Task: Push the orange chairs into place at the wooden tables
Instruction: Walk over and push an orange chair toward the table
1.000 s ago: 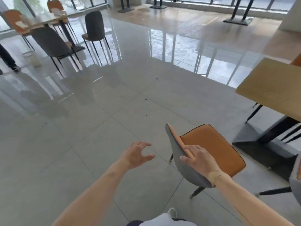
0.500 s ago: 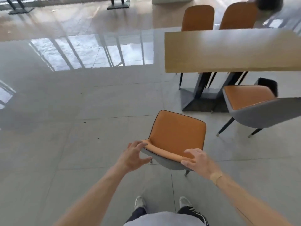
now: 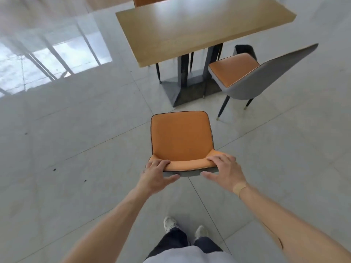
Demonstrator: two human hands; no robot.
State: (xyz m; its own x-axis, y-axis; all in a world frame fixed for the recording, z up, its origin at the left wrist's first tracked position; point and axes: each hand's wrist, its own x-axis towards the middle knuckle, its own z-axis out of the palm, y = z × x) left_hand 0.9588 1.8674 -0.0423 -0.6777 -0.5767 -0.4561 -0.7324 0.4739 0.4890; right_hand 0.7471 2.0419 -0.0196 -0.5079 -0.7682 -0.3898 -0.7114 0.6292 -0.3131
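Note:
An orange chair (image 3: 181,136) with a grey back shell stands on the tiled floor right in front of me, its seat facing the wooden table (image 3: 197,25). My left hand (image 3: 156,175) grips the left end of the backrest's top edge, fingers curled over it. My right hand (image 3: 225,170) holds the right end of the same edge, thumb behind the shell. The table stands a short way beyond the seat's front edge, apart from it.
A second orange chair (image 3: 234,71) stands at the table's right side, turned at an angle, partly under the top. Another orange chair back (image 3: 150,0) shows behind the table. The table's dark pedestal base (image 3: 187,90) sits between. My shoes (image 3: 170,223) are below.
The chair has swung round and now faces the table, which is closer in view. My left hand, open before, has closed on the backrest; my right hand kept its hold.

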